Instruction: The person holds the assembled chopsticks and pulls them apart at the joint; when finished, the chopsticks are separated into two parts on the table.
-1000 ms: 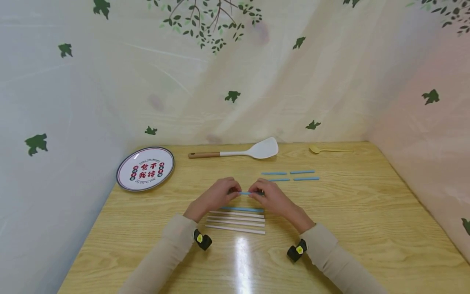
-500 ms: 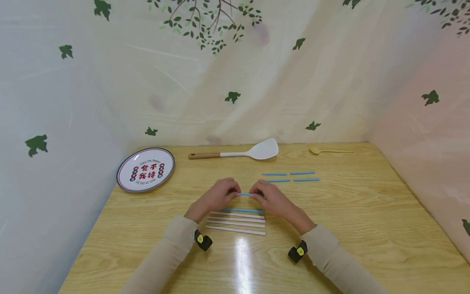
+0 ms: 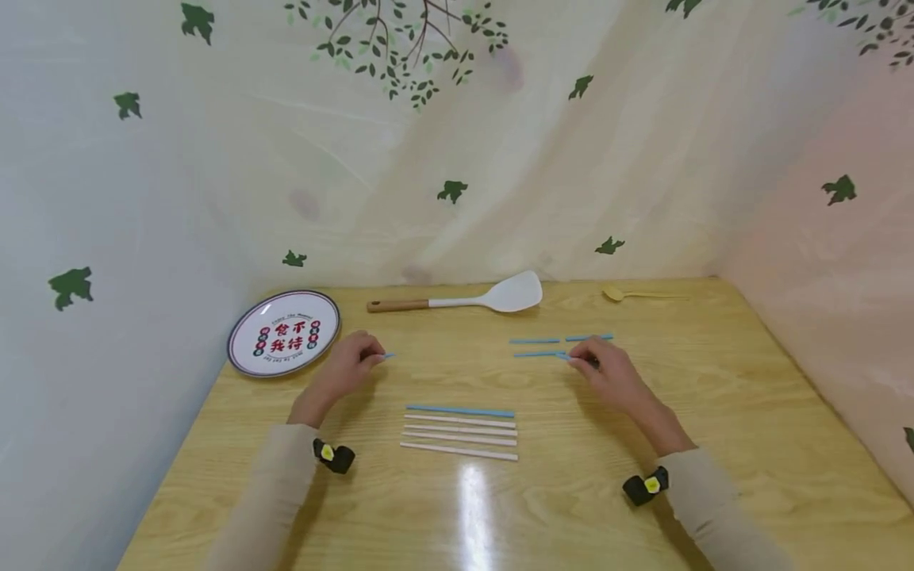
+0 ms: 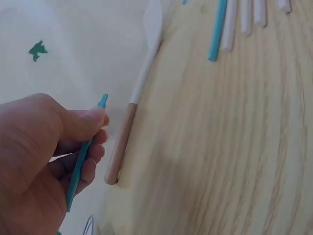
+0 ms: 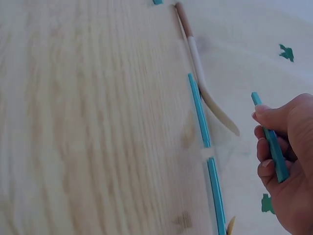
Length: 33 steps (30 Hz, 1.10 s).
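Note:
My left hand (image 3: 346,366) pinches a blue chopstick half (image 4: 79,169) with a narrow stepped tip, above the table left of centre. Over on the right, my right hand (image 3: 612,373) grips another blue chopstick half (image 5: 275,155), raised close to the loose pieces. Several blue lengths, including one piece (image 3: 534,342) at the back, lie around there; the hand covers part of that spot. Between my arms rests a full-length blue chopstick (image 3: 460,411), with several white chopsticks (image 3: 460,435) laid side by side in front of it.
An oval plate (image 3: 283,361) with red lettering stands at the back left. Along the back wall lie a white spatula (image 3: 514,293) with a wooden handle and a yellow spoon (image 3: 646,295). Fabric walls enclose the wooden table (image 3: 714,444) at the back and sides.
My hands were together at the middle, holding a blue stick between them. Now they are apart, the left moved left and the right moved right, each with a blue half.

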Motion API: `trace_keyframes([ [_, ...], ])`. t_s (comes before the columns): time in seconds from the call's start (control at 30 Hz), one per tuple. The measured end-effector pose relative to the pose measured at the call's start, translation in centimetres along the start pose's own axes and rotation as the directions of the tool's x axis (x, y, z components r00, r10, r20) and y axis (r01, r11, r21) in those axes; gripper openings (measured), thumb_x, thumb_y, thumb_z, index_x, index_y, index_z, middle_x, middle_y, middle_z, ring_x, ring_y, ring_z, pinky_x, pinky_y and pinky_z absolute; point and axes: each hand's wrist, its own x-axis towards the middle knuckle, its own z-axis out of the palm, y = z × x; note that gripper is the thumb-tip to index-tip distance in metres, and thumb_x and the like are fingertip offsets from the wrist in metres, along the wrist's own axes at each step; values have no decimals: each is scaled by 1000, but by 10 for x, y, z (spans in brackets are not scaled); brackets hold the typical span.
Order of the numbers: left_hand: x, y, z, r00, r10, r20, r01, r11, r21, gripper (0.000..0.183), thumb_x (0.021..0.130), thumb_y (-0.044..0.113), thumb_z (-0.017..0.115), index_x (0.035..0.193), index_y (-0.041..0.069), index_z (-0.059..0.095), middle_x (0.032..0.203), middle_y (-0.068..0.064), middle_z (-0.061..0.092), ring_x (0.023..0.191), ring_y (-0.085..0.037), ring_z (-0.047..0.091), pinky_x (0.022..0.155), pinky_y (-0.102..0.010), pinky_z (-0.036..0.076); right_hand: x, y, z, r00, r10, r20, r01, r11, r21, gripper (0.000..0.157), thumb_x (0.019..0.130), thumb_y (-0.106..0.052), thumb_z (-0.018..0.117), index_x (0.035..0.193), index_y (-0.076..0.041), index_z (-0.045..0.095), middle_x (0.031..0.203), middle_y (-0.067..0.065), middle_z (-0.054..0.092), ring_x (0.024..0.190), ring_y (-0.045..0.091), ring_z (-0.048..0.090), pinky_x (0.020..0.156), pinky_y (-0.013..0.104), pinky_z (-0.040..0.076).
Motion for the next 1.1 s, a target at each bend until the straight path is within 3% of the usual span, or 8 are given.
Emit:
trace_keyframes([
  [0.17, -2, -2, -5, 998, 22, 56, -20, 999, -49, 6, 90, 8, 65, 86, 3, 67, 81, -7, 58, 72, -16, 51, 66, -30, 43, -7, 13, -15, 999, -2, -42, 2, 1000, -5, 6, 92, -13, 64, 95, -9, 67, 84, 1, 59, 71, 11, 48, 62, 23, 42],
  [0.4, 10, 21, 16, 994, 32, 102, -24, 996, -80, 8, 92, 9, 63, 93, 3, 67, 85, -7, 60, 76, -16, 53, 70, -32, 46, -11, 16, -18, 996, -6, -88, 3, 999, -34, 6, 89, -10, 66, 94, -7, 69, 84, 2, 59, 72, 10, 47, 62, 22, 41],
  [0.6, 26, 56, 43, 986, 53, 160, -34, 992, -118, 11, 94, 15, 60, 97, 6, 67, 84, -4, 58, 75, -13, 50, 69, -28, 44, -12, 29, -22, 999, 35, -40, -37, 998, -49, 11, 93, -13, 63, 99, -7, 68, 90, 4, 59, 73, 11, 46, 63, 24, 41],
  [0.87, 51, 114, 92, 961, 114, 253, -78, 986, -148, 13, 95, 14, 59, 100, 8, 69, 88, -5, 58, 78, -15, 52, 71, -28, 44, -14, 51, -32, 994, 87, 59, -83, 994, -68, 16, 94, -10, 59, 106, -6, 69, 98, 7, 61, 78, 13, 49, 66, 26, 42],
  [1.1, 64, 141, 130, 941, 117, 318, -84, 990, -117, 19, 96, 5, 51, 108, 5, 66, 98, -8, 59, 85, -16, 51, 79, -28, 46, -15, 61, -37, 984, 134, 114, -125, 989, -76, 16, 93, -13, 62, 106, -8, 71, 97, 5, 63, 81, 15, 53, 70, 28, 45],
])
